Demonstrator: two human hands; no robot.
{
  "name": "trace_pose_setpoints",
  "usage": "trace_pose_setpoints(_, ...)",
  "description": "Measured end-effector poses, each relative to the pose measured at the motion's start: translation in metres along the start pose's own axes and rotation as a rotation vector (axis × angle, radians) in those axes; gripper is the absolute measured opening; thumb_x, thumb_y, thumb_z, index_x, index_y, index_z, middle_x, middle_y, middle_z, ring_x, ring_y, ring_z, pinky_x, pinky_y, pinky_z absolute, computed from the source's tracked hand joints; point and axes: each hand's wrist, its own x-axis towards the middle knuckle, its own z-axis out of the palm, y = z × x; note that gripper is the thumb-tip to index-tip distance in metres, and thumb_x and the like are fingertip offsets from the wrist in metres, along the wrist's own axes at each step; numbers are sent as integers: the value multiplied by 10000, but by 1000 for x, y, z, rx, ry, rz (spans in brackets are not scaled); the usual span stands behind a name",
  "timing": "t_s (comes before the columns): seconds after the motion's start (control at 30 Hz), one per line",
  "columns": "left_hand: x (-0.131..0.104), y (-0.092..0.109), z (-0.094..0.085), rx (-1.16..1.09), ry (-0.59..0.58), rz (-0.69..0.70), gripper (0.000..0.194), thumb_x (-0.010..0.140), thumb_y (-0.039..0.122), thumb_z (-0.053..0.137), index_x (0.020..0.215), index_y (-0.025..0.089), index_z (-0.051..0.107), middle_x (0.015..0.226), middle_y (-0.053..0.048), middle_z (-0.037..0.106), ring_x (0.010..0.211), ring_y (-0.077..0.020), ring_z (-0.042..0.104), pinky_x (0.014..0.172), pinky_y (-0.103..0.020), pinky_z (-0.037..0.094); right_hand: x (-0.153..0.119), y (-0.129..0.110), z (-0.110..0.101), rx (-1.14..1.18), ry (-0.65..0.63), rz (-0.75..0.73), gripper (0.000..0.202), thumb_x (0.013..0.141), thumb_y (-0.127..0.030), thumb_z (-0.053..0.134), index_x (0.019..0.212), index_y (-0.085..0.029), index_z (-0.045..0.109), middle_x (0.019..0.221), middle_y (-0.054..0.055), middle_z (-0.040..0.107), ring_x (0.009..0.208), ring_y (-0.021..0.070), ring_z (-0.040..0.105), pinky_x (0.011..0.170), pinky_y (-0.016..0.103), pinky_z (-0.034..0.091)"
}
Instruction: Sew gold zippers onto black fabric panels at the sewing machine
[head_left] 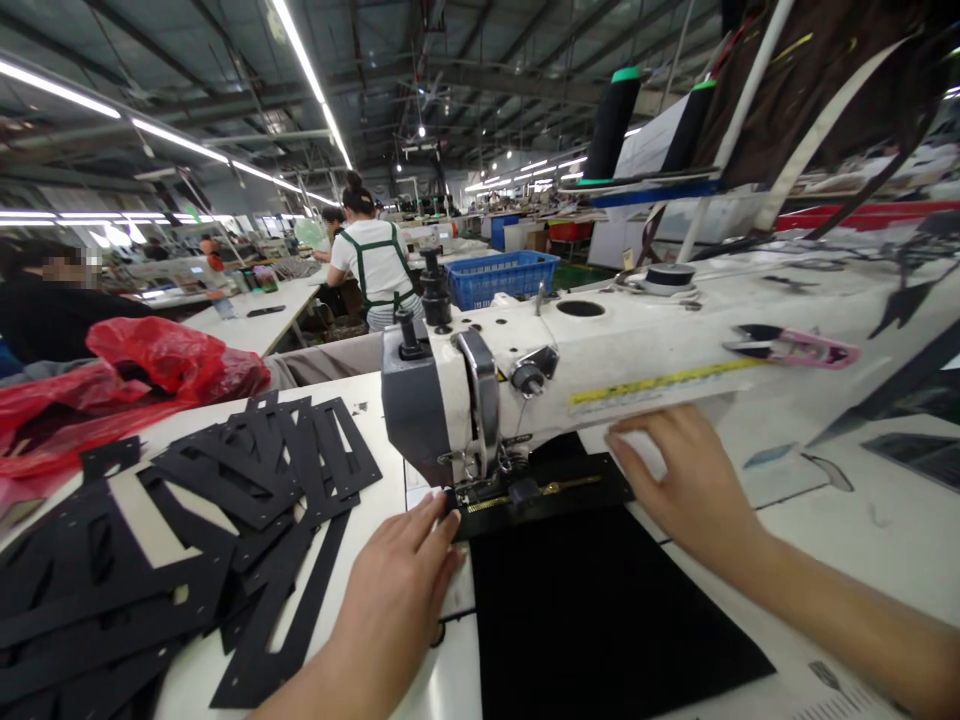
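A black fabric panel (592, 610) lies under the presser foot of a white sewing machine (645, 360). A gold-toothed zipper (555, 488) runs along a black strip at its far edge. My left hand (397, 585) presses its fingers together on the strip's left end, beside the presser foot. Over the right end of the strip, my right hand (682, 475) is curled, with thumb and forefinger tips brought together below the machine arm. Whatever lies between those tips is too small to make out. The needle's exact point is hidden by the foot.
Black cut-out frames (247, 480) lie heaped at the left, beside red plastic (165, 365). Pink-handled snips (795, 347) rest against the machine arm. Thread cones (611, 125) stand above. Beyond are a blue crate (499, 278) and a person in green straps (371, 255).
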Motion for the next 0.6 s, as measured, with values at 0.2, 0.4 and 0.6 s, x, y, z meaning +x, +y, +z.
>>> trace_pose_setpoints(0.2,2,-8,14,14,-35,106,237,901,129,405,950,121,636,1034,-138,665,987,-235,623,886,-434,496,-9,-66,27,228,-360,-269,201,846,-96,464,1003,-118,588,986,112,608,911,231,540,798,385,464)
trace_pose_setpoints(0.4,0,-9,14,-24,-11,100,243,889,107,400,970,129,628,1037,-122,667,1003,-219,616,887,-405,499,-1,-72,48,333,-454,-232,246,846,-111,426,1020,-149,595,992,106,616,1085,250,480,945,457,361)
trace_pose_setpoints(0.6,2,-12,16,39,-55,176,294,899,99,344,985,93,625,1044,-151,658,1000,-240,615,866,-406,508,-1,-70,45,352,-445,-230,231,851,-99,409,922,-130,626,946,107,616,1065,239,484,956,408,353)
